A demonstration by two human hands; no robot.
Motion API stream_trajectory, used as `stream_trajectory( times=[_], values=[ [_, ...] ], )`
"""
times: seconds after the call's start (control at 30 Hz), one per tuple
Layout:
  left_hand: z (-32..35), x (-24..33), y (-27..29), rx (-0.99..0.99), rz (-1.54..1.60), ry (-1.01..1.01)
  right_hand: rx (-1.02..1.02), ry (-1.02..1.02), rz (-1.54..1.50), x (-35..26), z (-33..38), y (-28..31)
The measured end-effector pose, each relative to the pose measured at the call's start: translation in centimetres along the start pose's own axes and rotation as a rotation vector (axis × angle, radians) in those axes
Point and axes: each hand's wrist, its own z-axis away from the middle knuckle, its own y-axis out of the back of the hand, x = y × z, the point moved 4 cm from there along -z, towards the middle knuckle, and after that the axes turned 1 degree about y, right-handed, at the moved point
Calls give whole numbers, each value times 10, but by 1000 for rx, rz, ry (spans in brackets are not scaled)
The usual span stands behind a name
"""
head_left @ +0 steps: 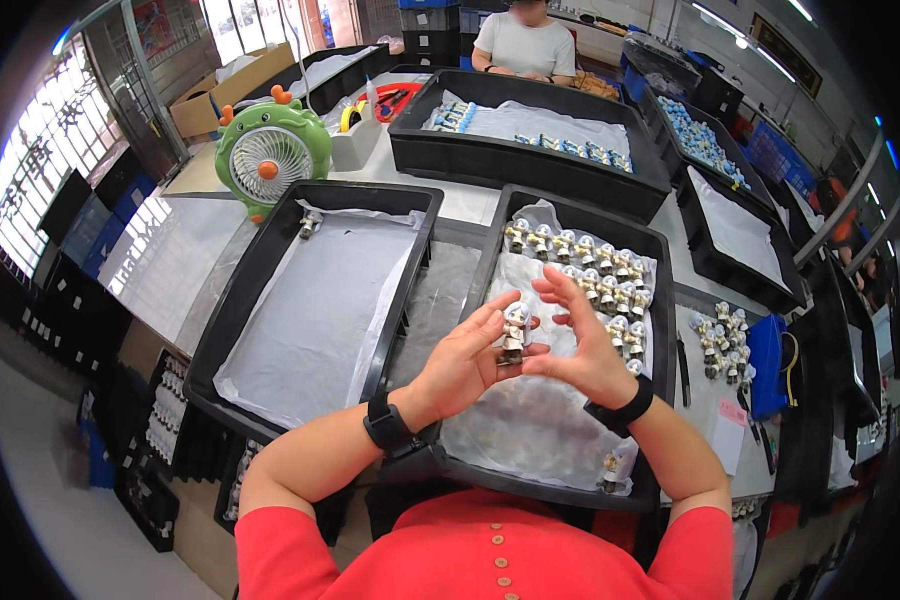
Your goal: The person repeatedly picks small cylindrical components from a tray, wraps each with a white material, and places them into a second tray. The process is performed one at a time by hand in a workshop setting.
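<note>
The left hand (pixel 462 362) and the right hand (pixel 582 345) meet over the right-hand black tray (pixel 490 262), and between them they hold one small metal fitting (pixel 514 334) with a pale cap. It stands upright, long axis running up and down in the picture, cap end away from the person and brass-coloured base toward them. The left thumb and fingers close on its lower part; the right hand pinches it from the other side with thumb and one finger, the other fingers spread wide and lifted.

Below the hands the tray is lined with a grey sheet (pixel 530 425) — rows of like fittings (pixel 580 265) stand along its far end and right side, and one lone piece (pixel 610 472) lies near the near corner. To the left sits a second black tray (pixel 240 300), lined the same, with a single fitting (pixel 307 226) at its far end.

The trays rest on a pale worktable (pixel 160 262). A green desk fan (pixel 270 152) stands beyond the left tray, more black trays lie further back, and another person (pixel 526 42) in a white top sits across the table — windows brighten the left wall.
</note>
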Motion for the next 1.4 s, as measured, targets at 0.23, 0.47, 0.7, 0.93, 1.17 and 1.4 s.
stream_trajectory(
  times=[0.23, 0.47, 0.7, 0.93, 1.17, 1.4],
  values=[
    [0, 1, -5, -5, -54, 20, -39, 103, 72, 10, 4, -18],
    [-2, 1, -2, -7, 1, 14, -46, 31, -97, 22, 0, -16],
    [-3, 3, 0, 13, -20, -24, -77, -121, -511, 37, -4, -21],
    [-1, 2, 3, 78, -46, -38, -137, -86, -258, 29, -1, -19],
    [0, -6, 10, 136, -89, -9, -45, 38, -90, 20, 0, -18],
    [2, -10, 1, 119, -116, 96, -17, 227, 97, 1, 3, -25]
  ],
)
